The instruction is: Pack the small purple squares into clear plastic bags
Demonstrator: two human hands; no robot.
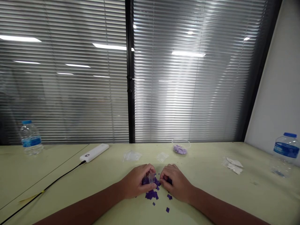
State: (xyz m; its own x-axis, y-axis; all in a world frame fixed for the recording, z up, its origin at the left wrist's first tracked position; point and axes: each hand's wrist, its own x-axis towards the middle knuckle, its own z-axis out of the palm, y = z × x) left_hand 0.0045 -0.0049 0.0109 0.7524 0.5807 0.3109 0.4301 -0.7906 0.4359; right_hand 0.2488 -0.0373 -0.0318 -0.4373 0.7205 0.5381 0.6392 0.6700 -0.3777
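Purple pieces (151, 195) lie scattered on the pale yellow table (112, 176); just left of them, the left hand (135, 182) curls its fingers around a small clear container (151, 178), and just right, the right hand (178, 185) has bent fingers, their hold unclear. Beyond the pieces hang window blinds (187, 93); well to the pieces' right rises a white wall (276, 84).

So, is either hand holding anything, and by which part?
The left hand holds a small clear container by its sides. The right hand is curled beside purple pieces; whether it grips any cannot be told.
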